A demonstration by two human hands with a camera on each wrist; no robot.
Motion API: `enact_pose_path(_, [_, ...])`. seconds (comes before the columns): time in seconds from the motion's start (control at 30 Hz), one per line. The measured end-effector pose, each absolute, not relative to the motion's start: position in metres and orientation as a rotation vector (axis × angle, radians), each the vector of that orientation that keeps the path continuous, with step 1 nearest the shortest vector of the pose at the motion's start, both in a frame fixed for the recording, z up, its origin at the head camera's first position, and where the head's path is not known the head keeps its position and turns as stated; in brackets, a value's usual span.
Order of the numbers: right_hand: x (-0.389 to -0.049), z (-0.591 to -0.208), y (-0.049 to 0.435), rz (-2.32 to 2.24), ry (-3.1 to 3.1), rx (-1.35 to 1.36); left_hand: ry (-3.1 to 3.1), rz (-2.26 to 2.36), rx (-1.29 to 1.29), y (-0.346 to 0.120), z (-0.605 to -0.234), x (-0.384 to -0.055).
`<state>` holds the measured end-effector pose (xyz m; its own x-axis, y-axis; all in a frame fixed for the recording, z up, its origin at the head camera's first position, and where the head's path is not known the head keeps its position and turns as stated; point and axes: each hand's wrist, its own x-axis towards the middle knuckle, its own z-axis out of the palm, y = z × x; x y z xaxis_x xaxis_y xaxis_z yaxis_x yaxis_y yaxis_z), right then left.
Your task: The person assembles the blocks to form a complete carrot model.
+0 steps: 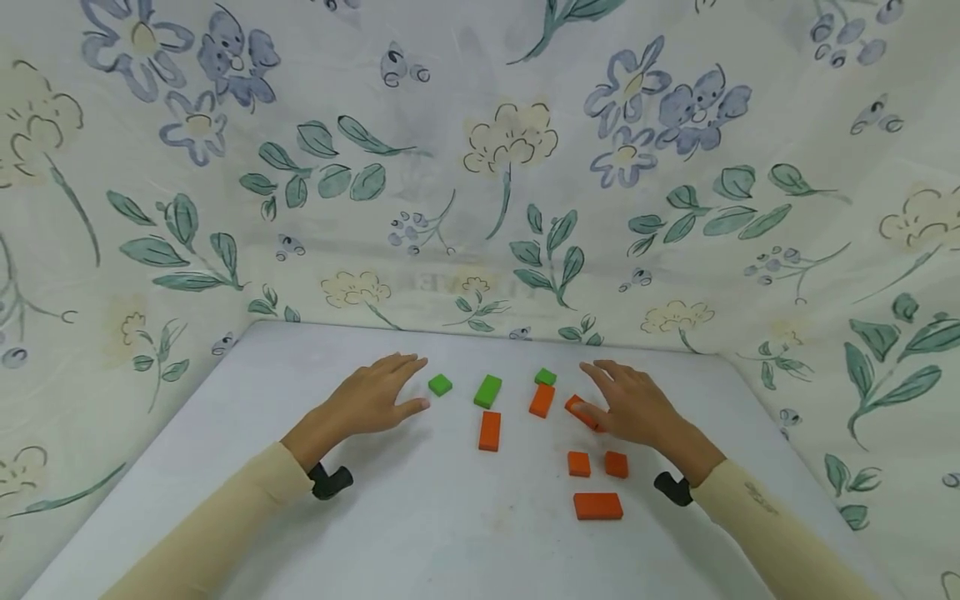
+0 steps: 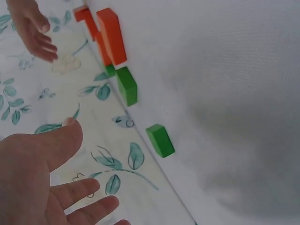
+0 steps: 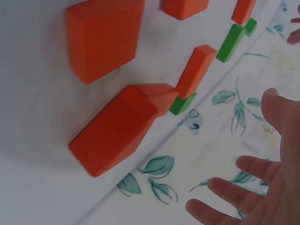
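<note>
My left hand (image 1: 375, 396) hovers over the table's left half, fingers extended and thumb apart, holding nothing. Just right of its fingertips lies a small green block (image 1: 440, 384). My right hand (image 1: 633, 406) is likewise spread and empty, with its thumb overlapping an orange block (image 1: 579, 408) in the head view; the right wrist view shows no contact between that hand (image 3: 267, 187) and a block. A longer green block (image 1: 487, 391), another orange block (image 1: 490, 431), an orange block (image 1: 542, 401) and a small green block (image 1: 545, 377) lie between the hands.
Nearer the front are two small orange blocks (image 1: 578, 464) and a longer orange one (image 1: 597, 506). The white table (image 1: 420, 533) meets a flower-patterned cloth (image 1: 450, 208) at the back and sides. Dark wrist devices (image 1: 330, 482) sit under both wrists.
</note>
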<state>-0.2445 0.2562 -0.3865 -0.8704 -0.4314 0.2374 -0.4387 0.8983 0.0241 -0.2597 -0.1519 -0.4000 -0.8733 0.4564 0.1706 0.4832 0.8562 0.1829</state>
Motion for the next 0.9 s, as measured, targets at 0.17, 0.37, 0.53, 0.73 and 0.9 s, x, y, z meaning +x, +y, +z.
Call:
enact_pose_path(0.17, [-0.249,-0.389,0.243,0.083,-2.842,0.694,-2.946,-0.370,-0.763,-0.141,-0.401,-0.259])
enact_pose_path(0.37, [-0.257,-0.392,0.232,0.135,-2.931,0.704,-2.987,-0.434,-0.781,-0.127,-0.402,-0.260])
enact_pose_path(0.53, [-0.263,-0.396,0.223,0.198,-3.034,0.665,-3.013,-0.459,-0.805,-0.117,-0.406,-0.260])
enact_pose_path(0.73, [-0.268,-0.401,0.211,0.207,-3.101,0.650,-3.019,-0.457,-0.874,-0.102,-0.413,-0.261])
enact_pose_path(0.9, [-0.272,-0.407,0.202,0.214,-3.133,0.638,-3.030,-0.460,-0.917,-0.089,-0.417,-0.261])
